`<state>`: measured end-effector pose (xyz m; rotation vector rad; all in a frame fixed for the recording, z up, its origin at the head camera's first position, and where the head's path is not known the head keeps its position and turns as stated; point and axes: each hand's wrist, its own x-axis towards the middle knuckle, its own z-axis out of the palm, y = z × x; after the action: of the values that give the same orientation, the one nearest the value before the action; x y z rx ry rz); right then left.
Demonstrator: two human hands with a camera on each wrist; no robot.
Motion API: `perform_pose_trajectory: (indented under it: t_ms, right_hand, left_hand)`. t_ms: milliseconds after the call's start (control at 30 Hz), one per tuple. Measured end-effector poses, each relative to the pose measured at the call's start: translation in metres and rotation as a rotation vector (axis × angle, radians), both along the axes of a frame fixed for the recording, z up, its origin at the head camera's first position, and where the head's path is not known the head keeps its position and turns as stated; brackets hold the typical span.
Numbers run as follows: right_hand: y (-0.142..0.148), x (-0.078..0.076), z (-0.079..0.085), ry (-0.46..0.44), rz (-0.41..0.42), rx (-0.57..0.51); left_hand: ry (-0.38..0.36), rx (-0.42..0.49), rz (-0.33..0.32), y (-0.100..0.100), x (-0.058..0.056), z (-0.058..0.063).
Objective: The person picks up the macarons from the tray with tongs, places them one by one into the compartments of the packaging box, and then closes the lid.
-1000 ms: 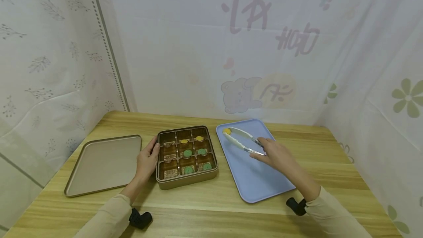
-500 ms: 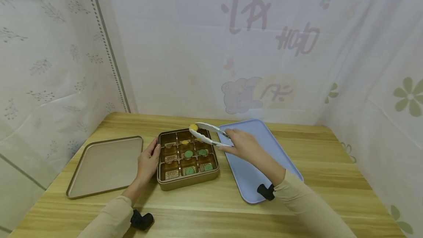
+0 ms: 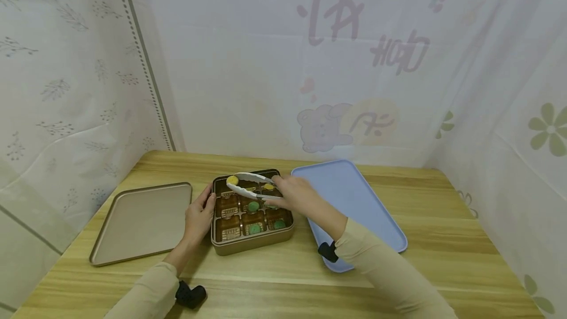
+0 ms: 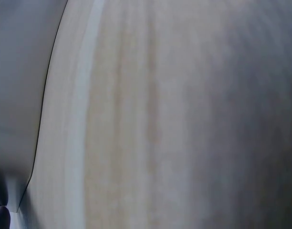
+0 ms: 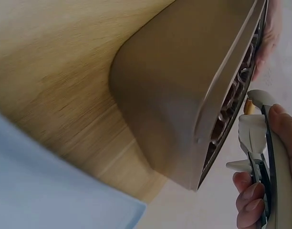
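My right hand (image 3: 293,194) grips a pair of white-tipped tongs (image 3: 253,176). Between their tips is a round yellow piece (image 3: 232,180), held over the back-left compartment of a bronze square tin (image 3: 253,245). In the right wrist view, the fingers curl round the handles of the tongs (image 5: 279,167), with the tips near the tin's rim (image 5: 227,62). My left hand (image 3: 198,218) rests along the tin's left side, its thumb by the rim. Several green discs (image 3: 253,206) lie in the divided insert, and a yellow piece (image 3: 268,187) shows behind the tongs.
To the right lies a light-blue tray (image 3: 350,201), partly under my right forearm. A flat bronze lid (image 3: 143,223) lies at the left of the wooden table (image 3: 248,284). Patterned white cloth (image 3: 248,63) hangs behind and at both sides.
My right hand has carried the yellow piece in the tongs leftward from the blue tray's back-left corner to over the tin. My left hand has stayed at the tin.
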<state>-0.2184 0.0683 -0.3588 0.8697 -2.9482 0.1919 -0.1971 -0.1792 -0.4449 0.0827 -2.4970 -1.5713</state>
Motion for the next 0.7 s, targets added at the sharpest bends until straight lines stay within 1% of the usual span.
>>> perform_pose_trajectory:
  t_ms: [133,200,300,333,433,533,567,633,700]
  right_hand:
    - [-0.011,-0.003,0.000,-0.010,0.007,0.029]
    - [-0.016,-0.005,0.000,-0.011,0.016,0.040]
    - [-0.021,-0.006,0.001,-0.010,0.032,0.052]
    - [-0.022,-0.006,0.001,-0.012,0.036,0.057]
    - [-0.026,-0.007,0.000,-0.012,0.044,0.076]
    - [-0.028,-0.006,-0.002,-0.033,0.038,0.081]
    - [-0.028,-0.006,-0.002,-0.040,0.033,0.080]
    - [-0.029,-0.005,-0.003,-0.057,0.020,0.071]
    - [-0.029,-0.004,-0.003,-0.054,0.017,0.073]
  left_hand:
    - [-0.001,0.008,0.007,0.000,-0.001,-0.001]
    - [0.010,0.013,0.011,0.000,-0.001,-0.002]
    - [0.054,0.022,0.023,0.000,0.001,-0.003]
    - [0.078,0.018,0.037,0.001,0.002,-0.004]
    - [0.106,0.022,0.046,0.002,0.002,-0.004]
    - [0.083,0.023,0.042,0.001,0.001,-0.004]
    - [0.062,0.027,0.031,0.000,0.000,-0.003]
    - [0.037,0.017,0.027,0.000,0.000,-0.001]
    - [0.017,0.005,0.031,0.000,0.000,0.000]
